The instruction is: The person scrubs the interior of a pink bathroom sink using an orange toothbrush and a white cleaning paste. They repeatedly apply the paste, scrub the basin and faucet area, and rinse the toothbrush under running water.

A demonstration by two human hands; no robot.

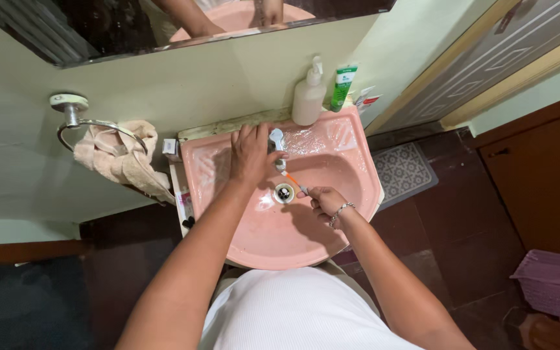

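Pink ceramic sink (332,240), wall-mounted, fills the centre of the frame, seen from straight above, with a metal drain (284,192) in the middle of its bowl. Dark tiled floor (461,220) surrounds it, and a patterned grey mat (403,170) lies just right of the sink. A mirror (98,26) runs along the top edge of the frame.

At the upper left, a beige towel (121,159) hangs from a metal ring (82,120) fixed to the pale wall. On the sink's back ledge, upper centre, stand a white pump bottle (309,97) and, just beside it to the right, a green and white tube (343,84).

The person's left hand (251,154) reaches to the back of the sink, fingers spread and resting against the chrome tap (276,139); it is loosely wrapped about the tap rather than clenched. The right hand (324,199), wearing a bracelet (340,210) at the wrist, is closed around the handle of an orange toothbrush (293,180), which points up and left toward the tap, its head just below the spout and above the drain.
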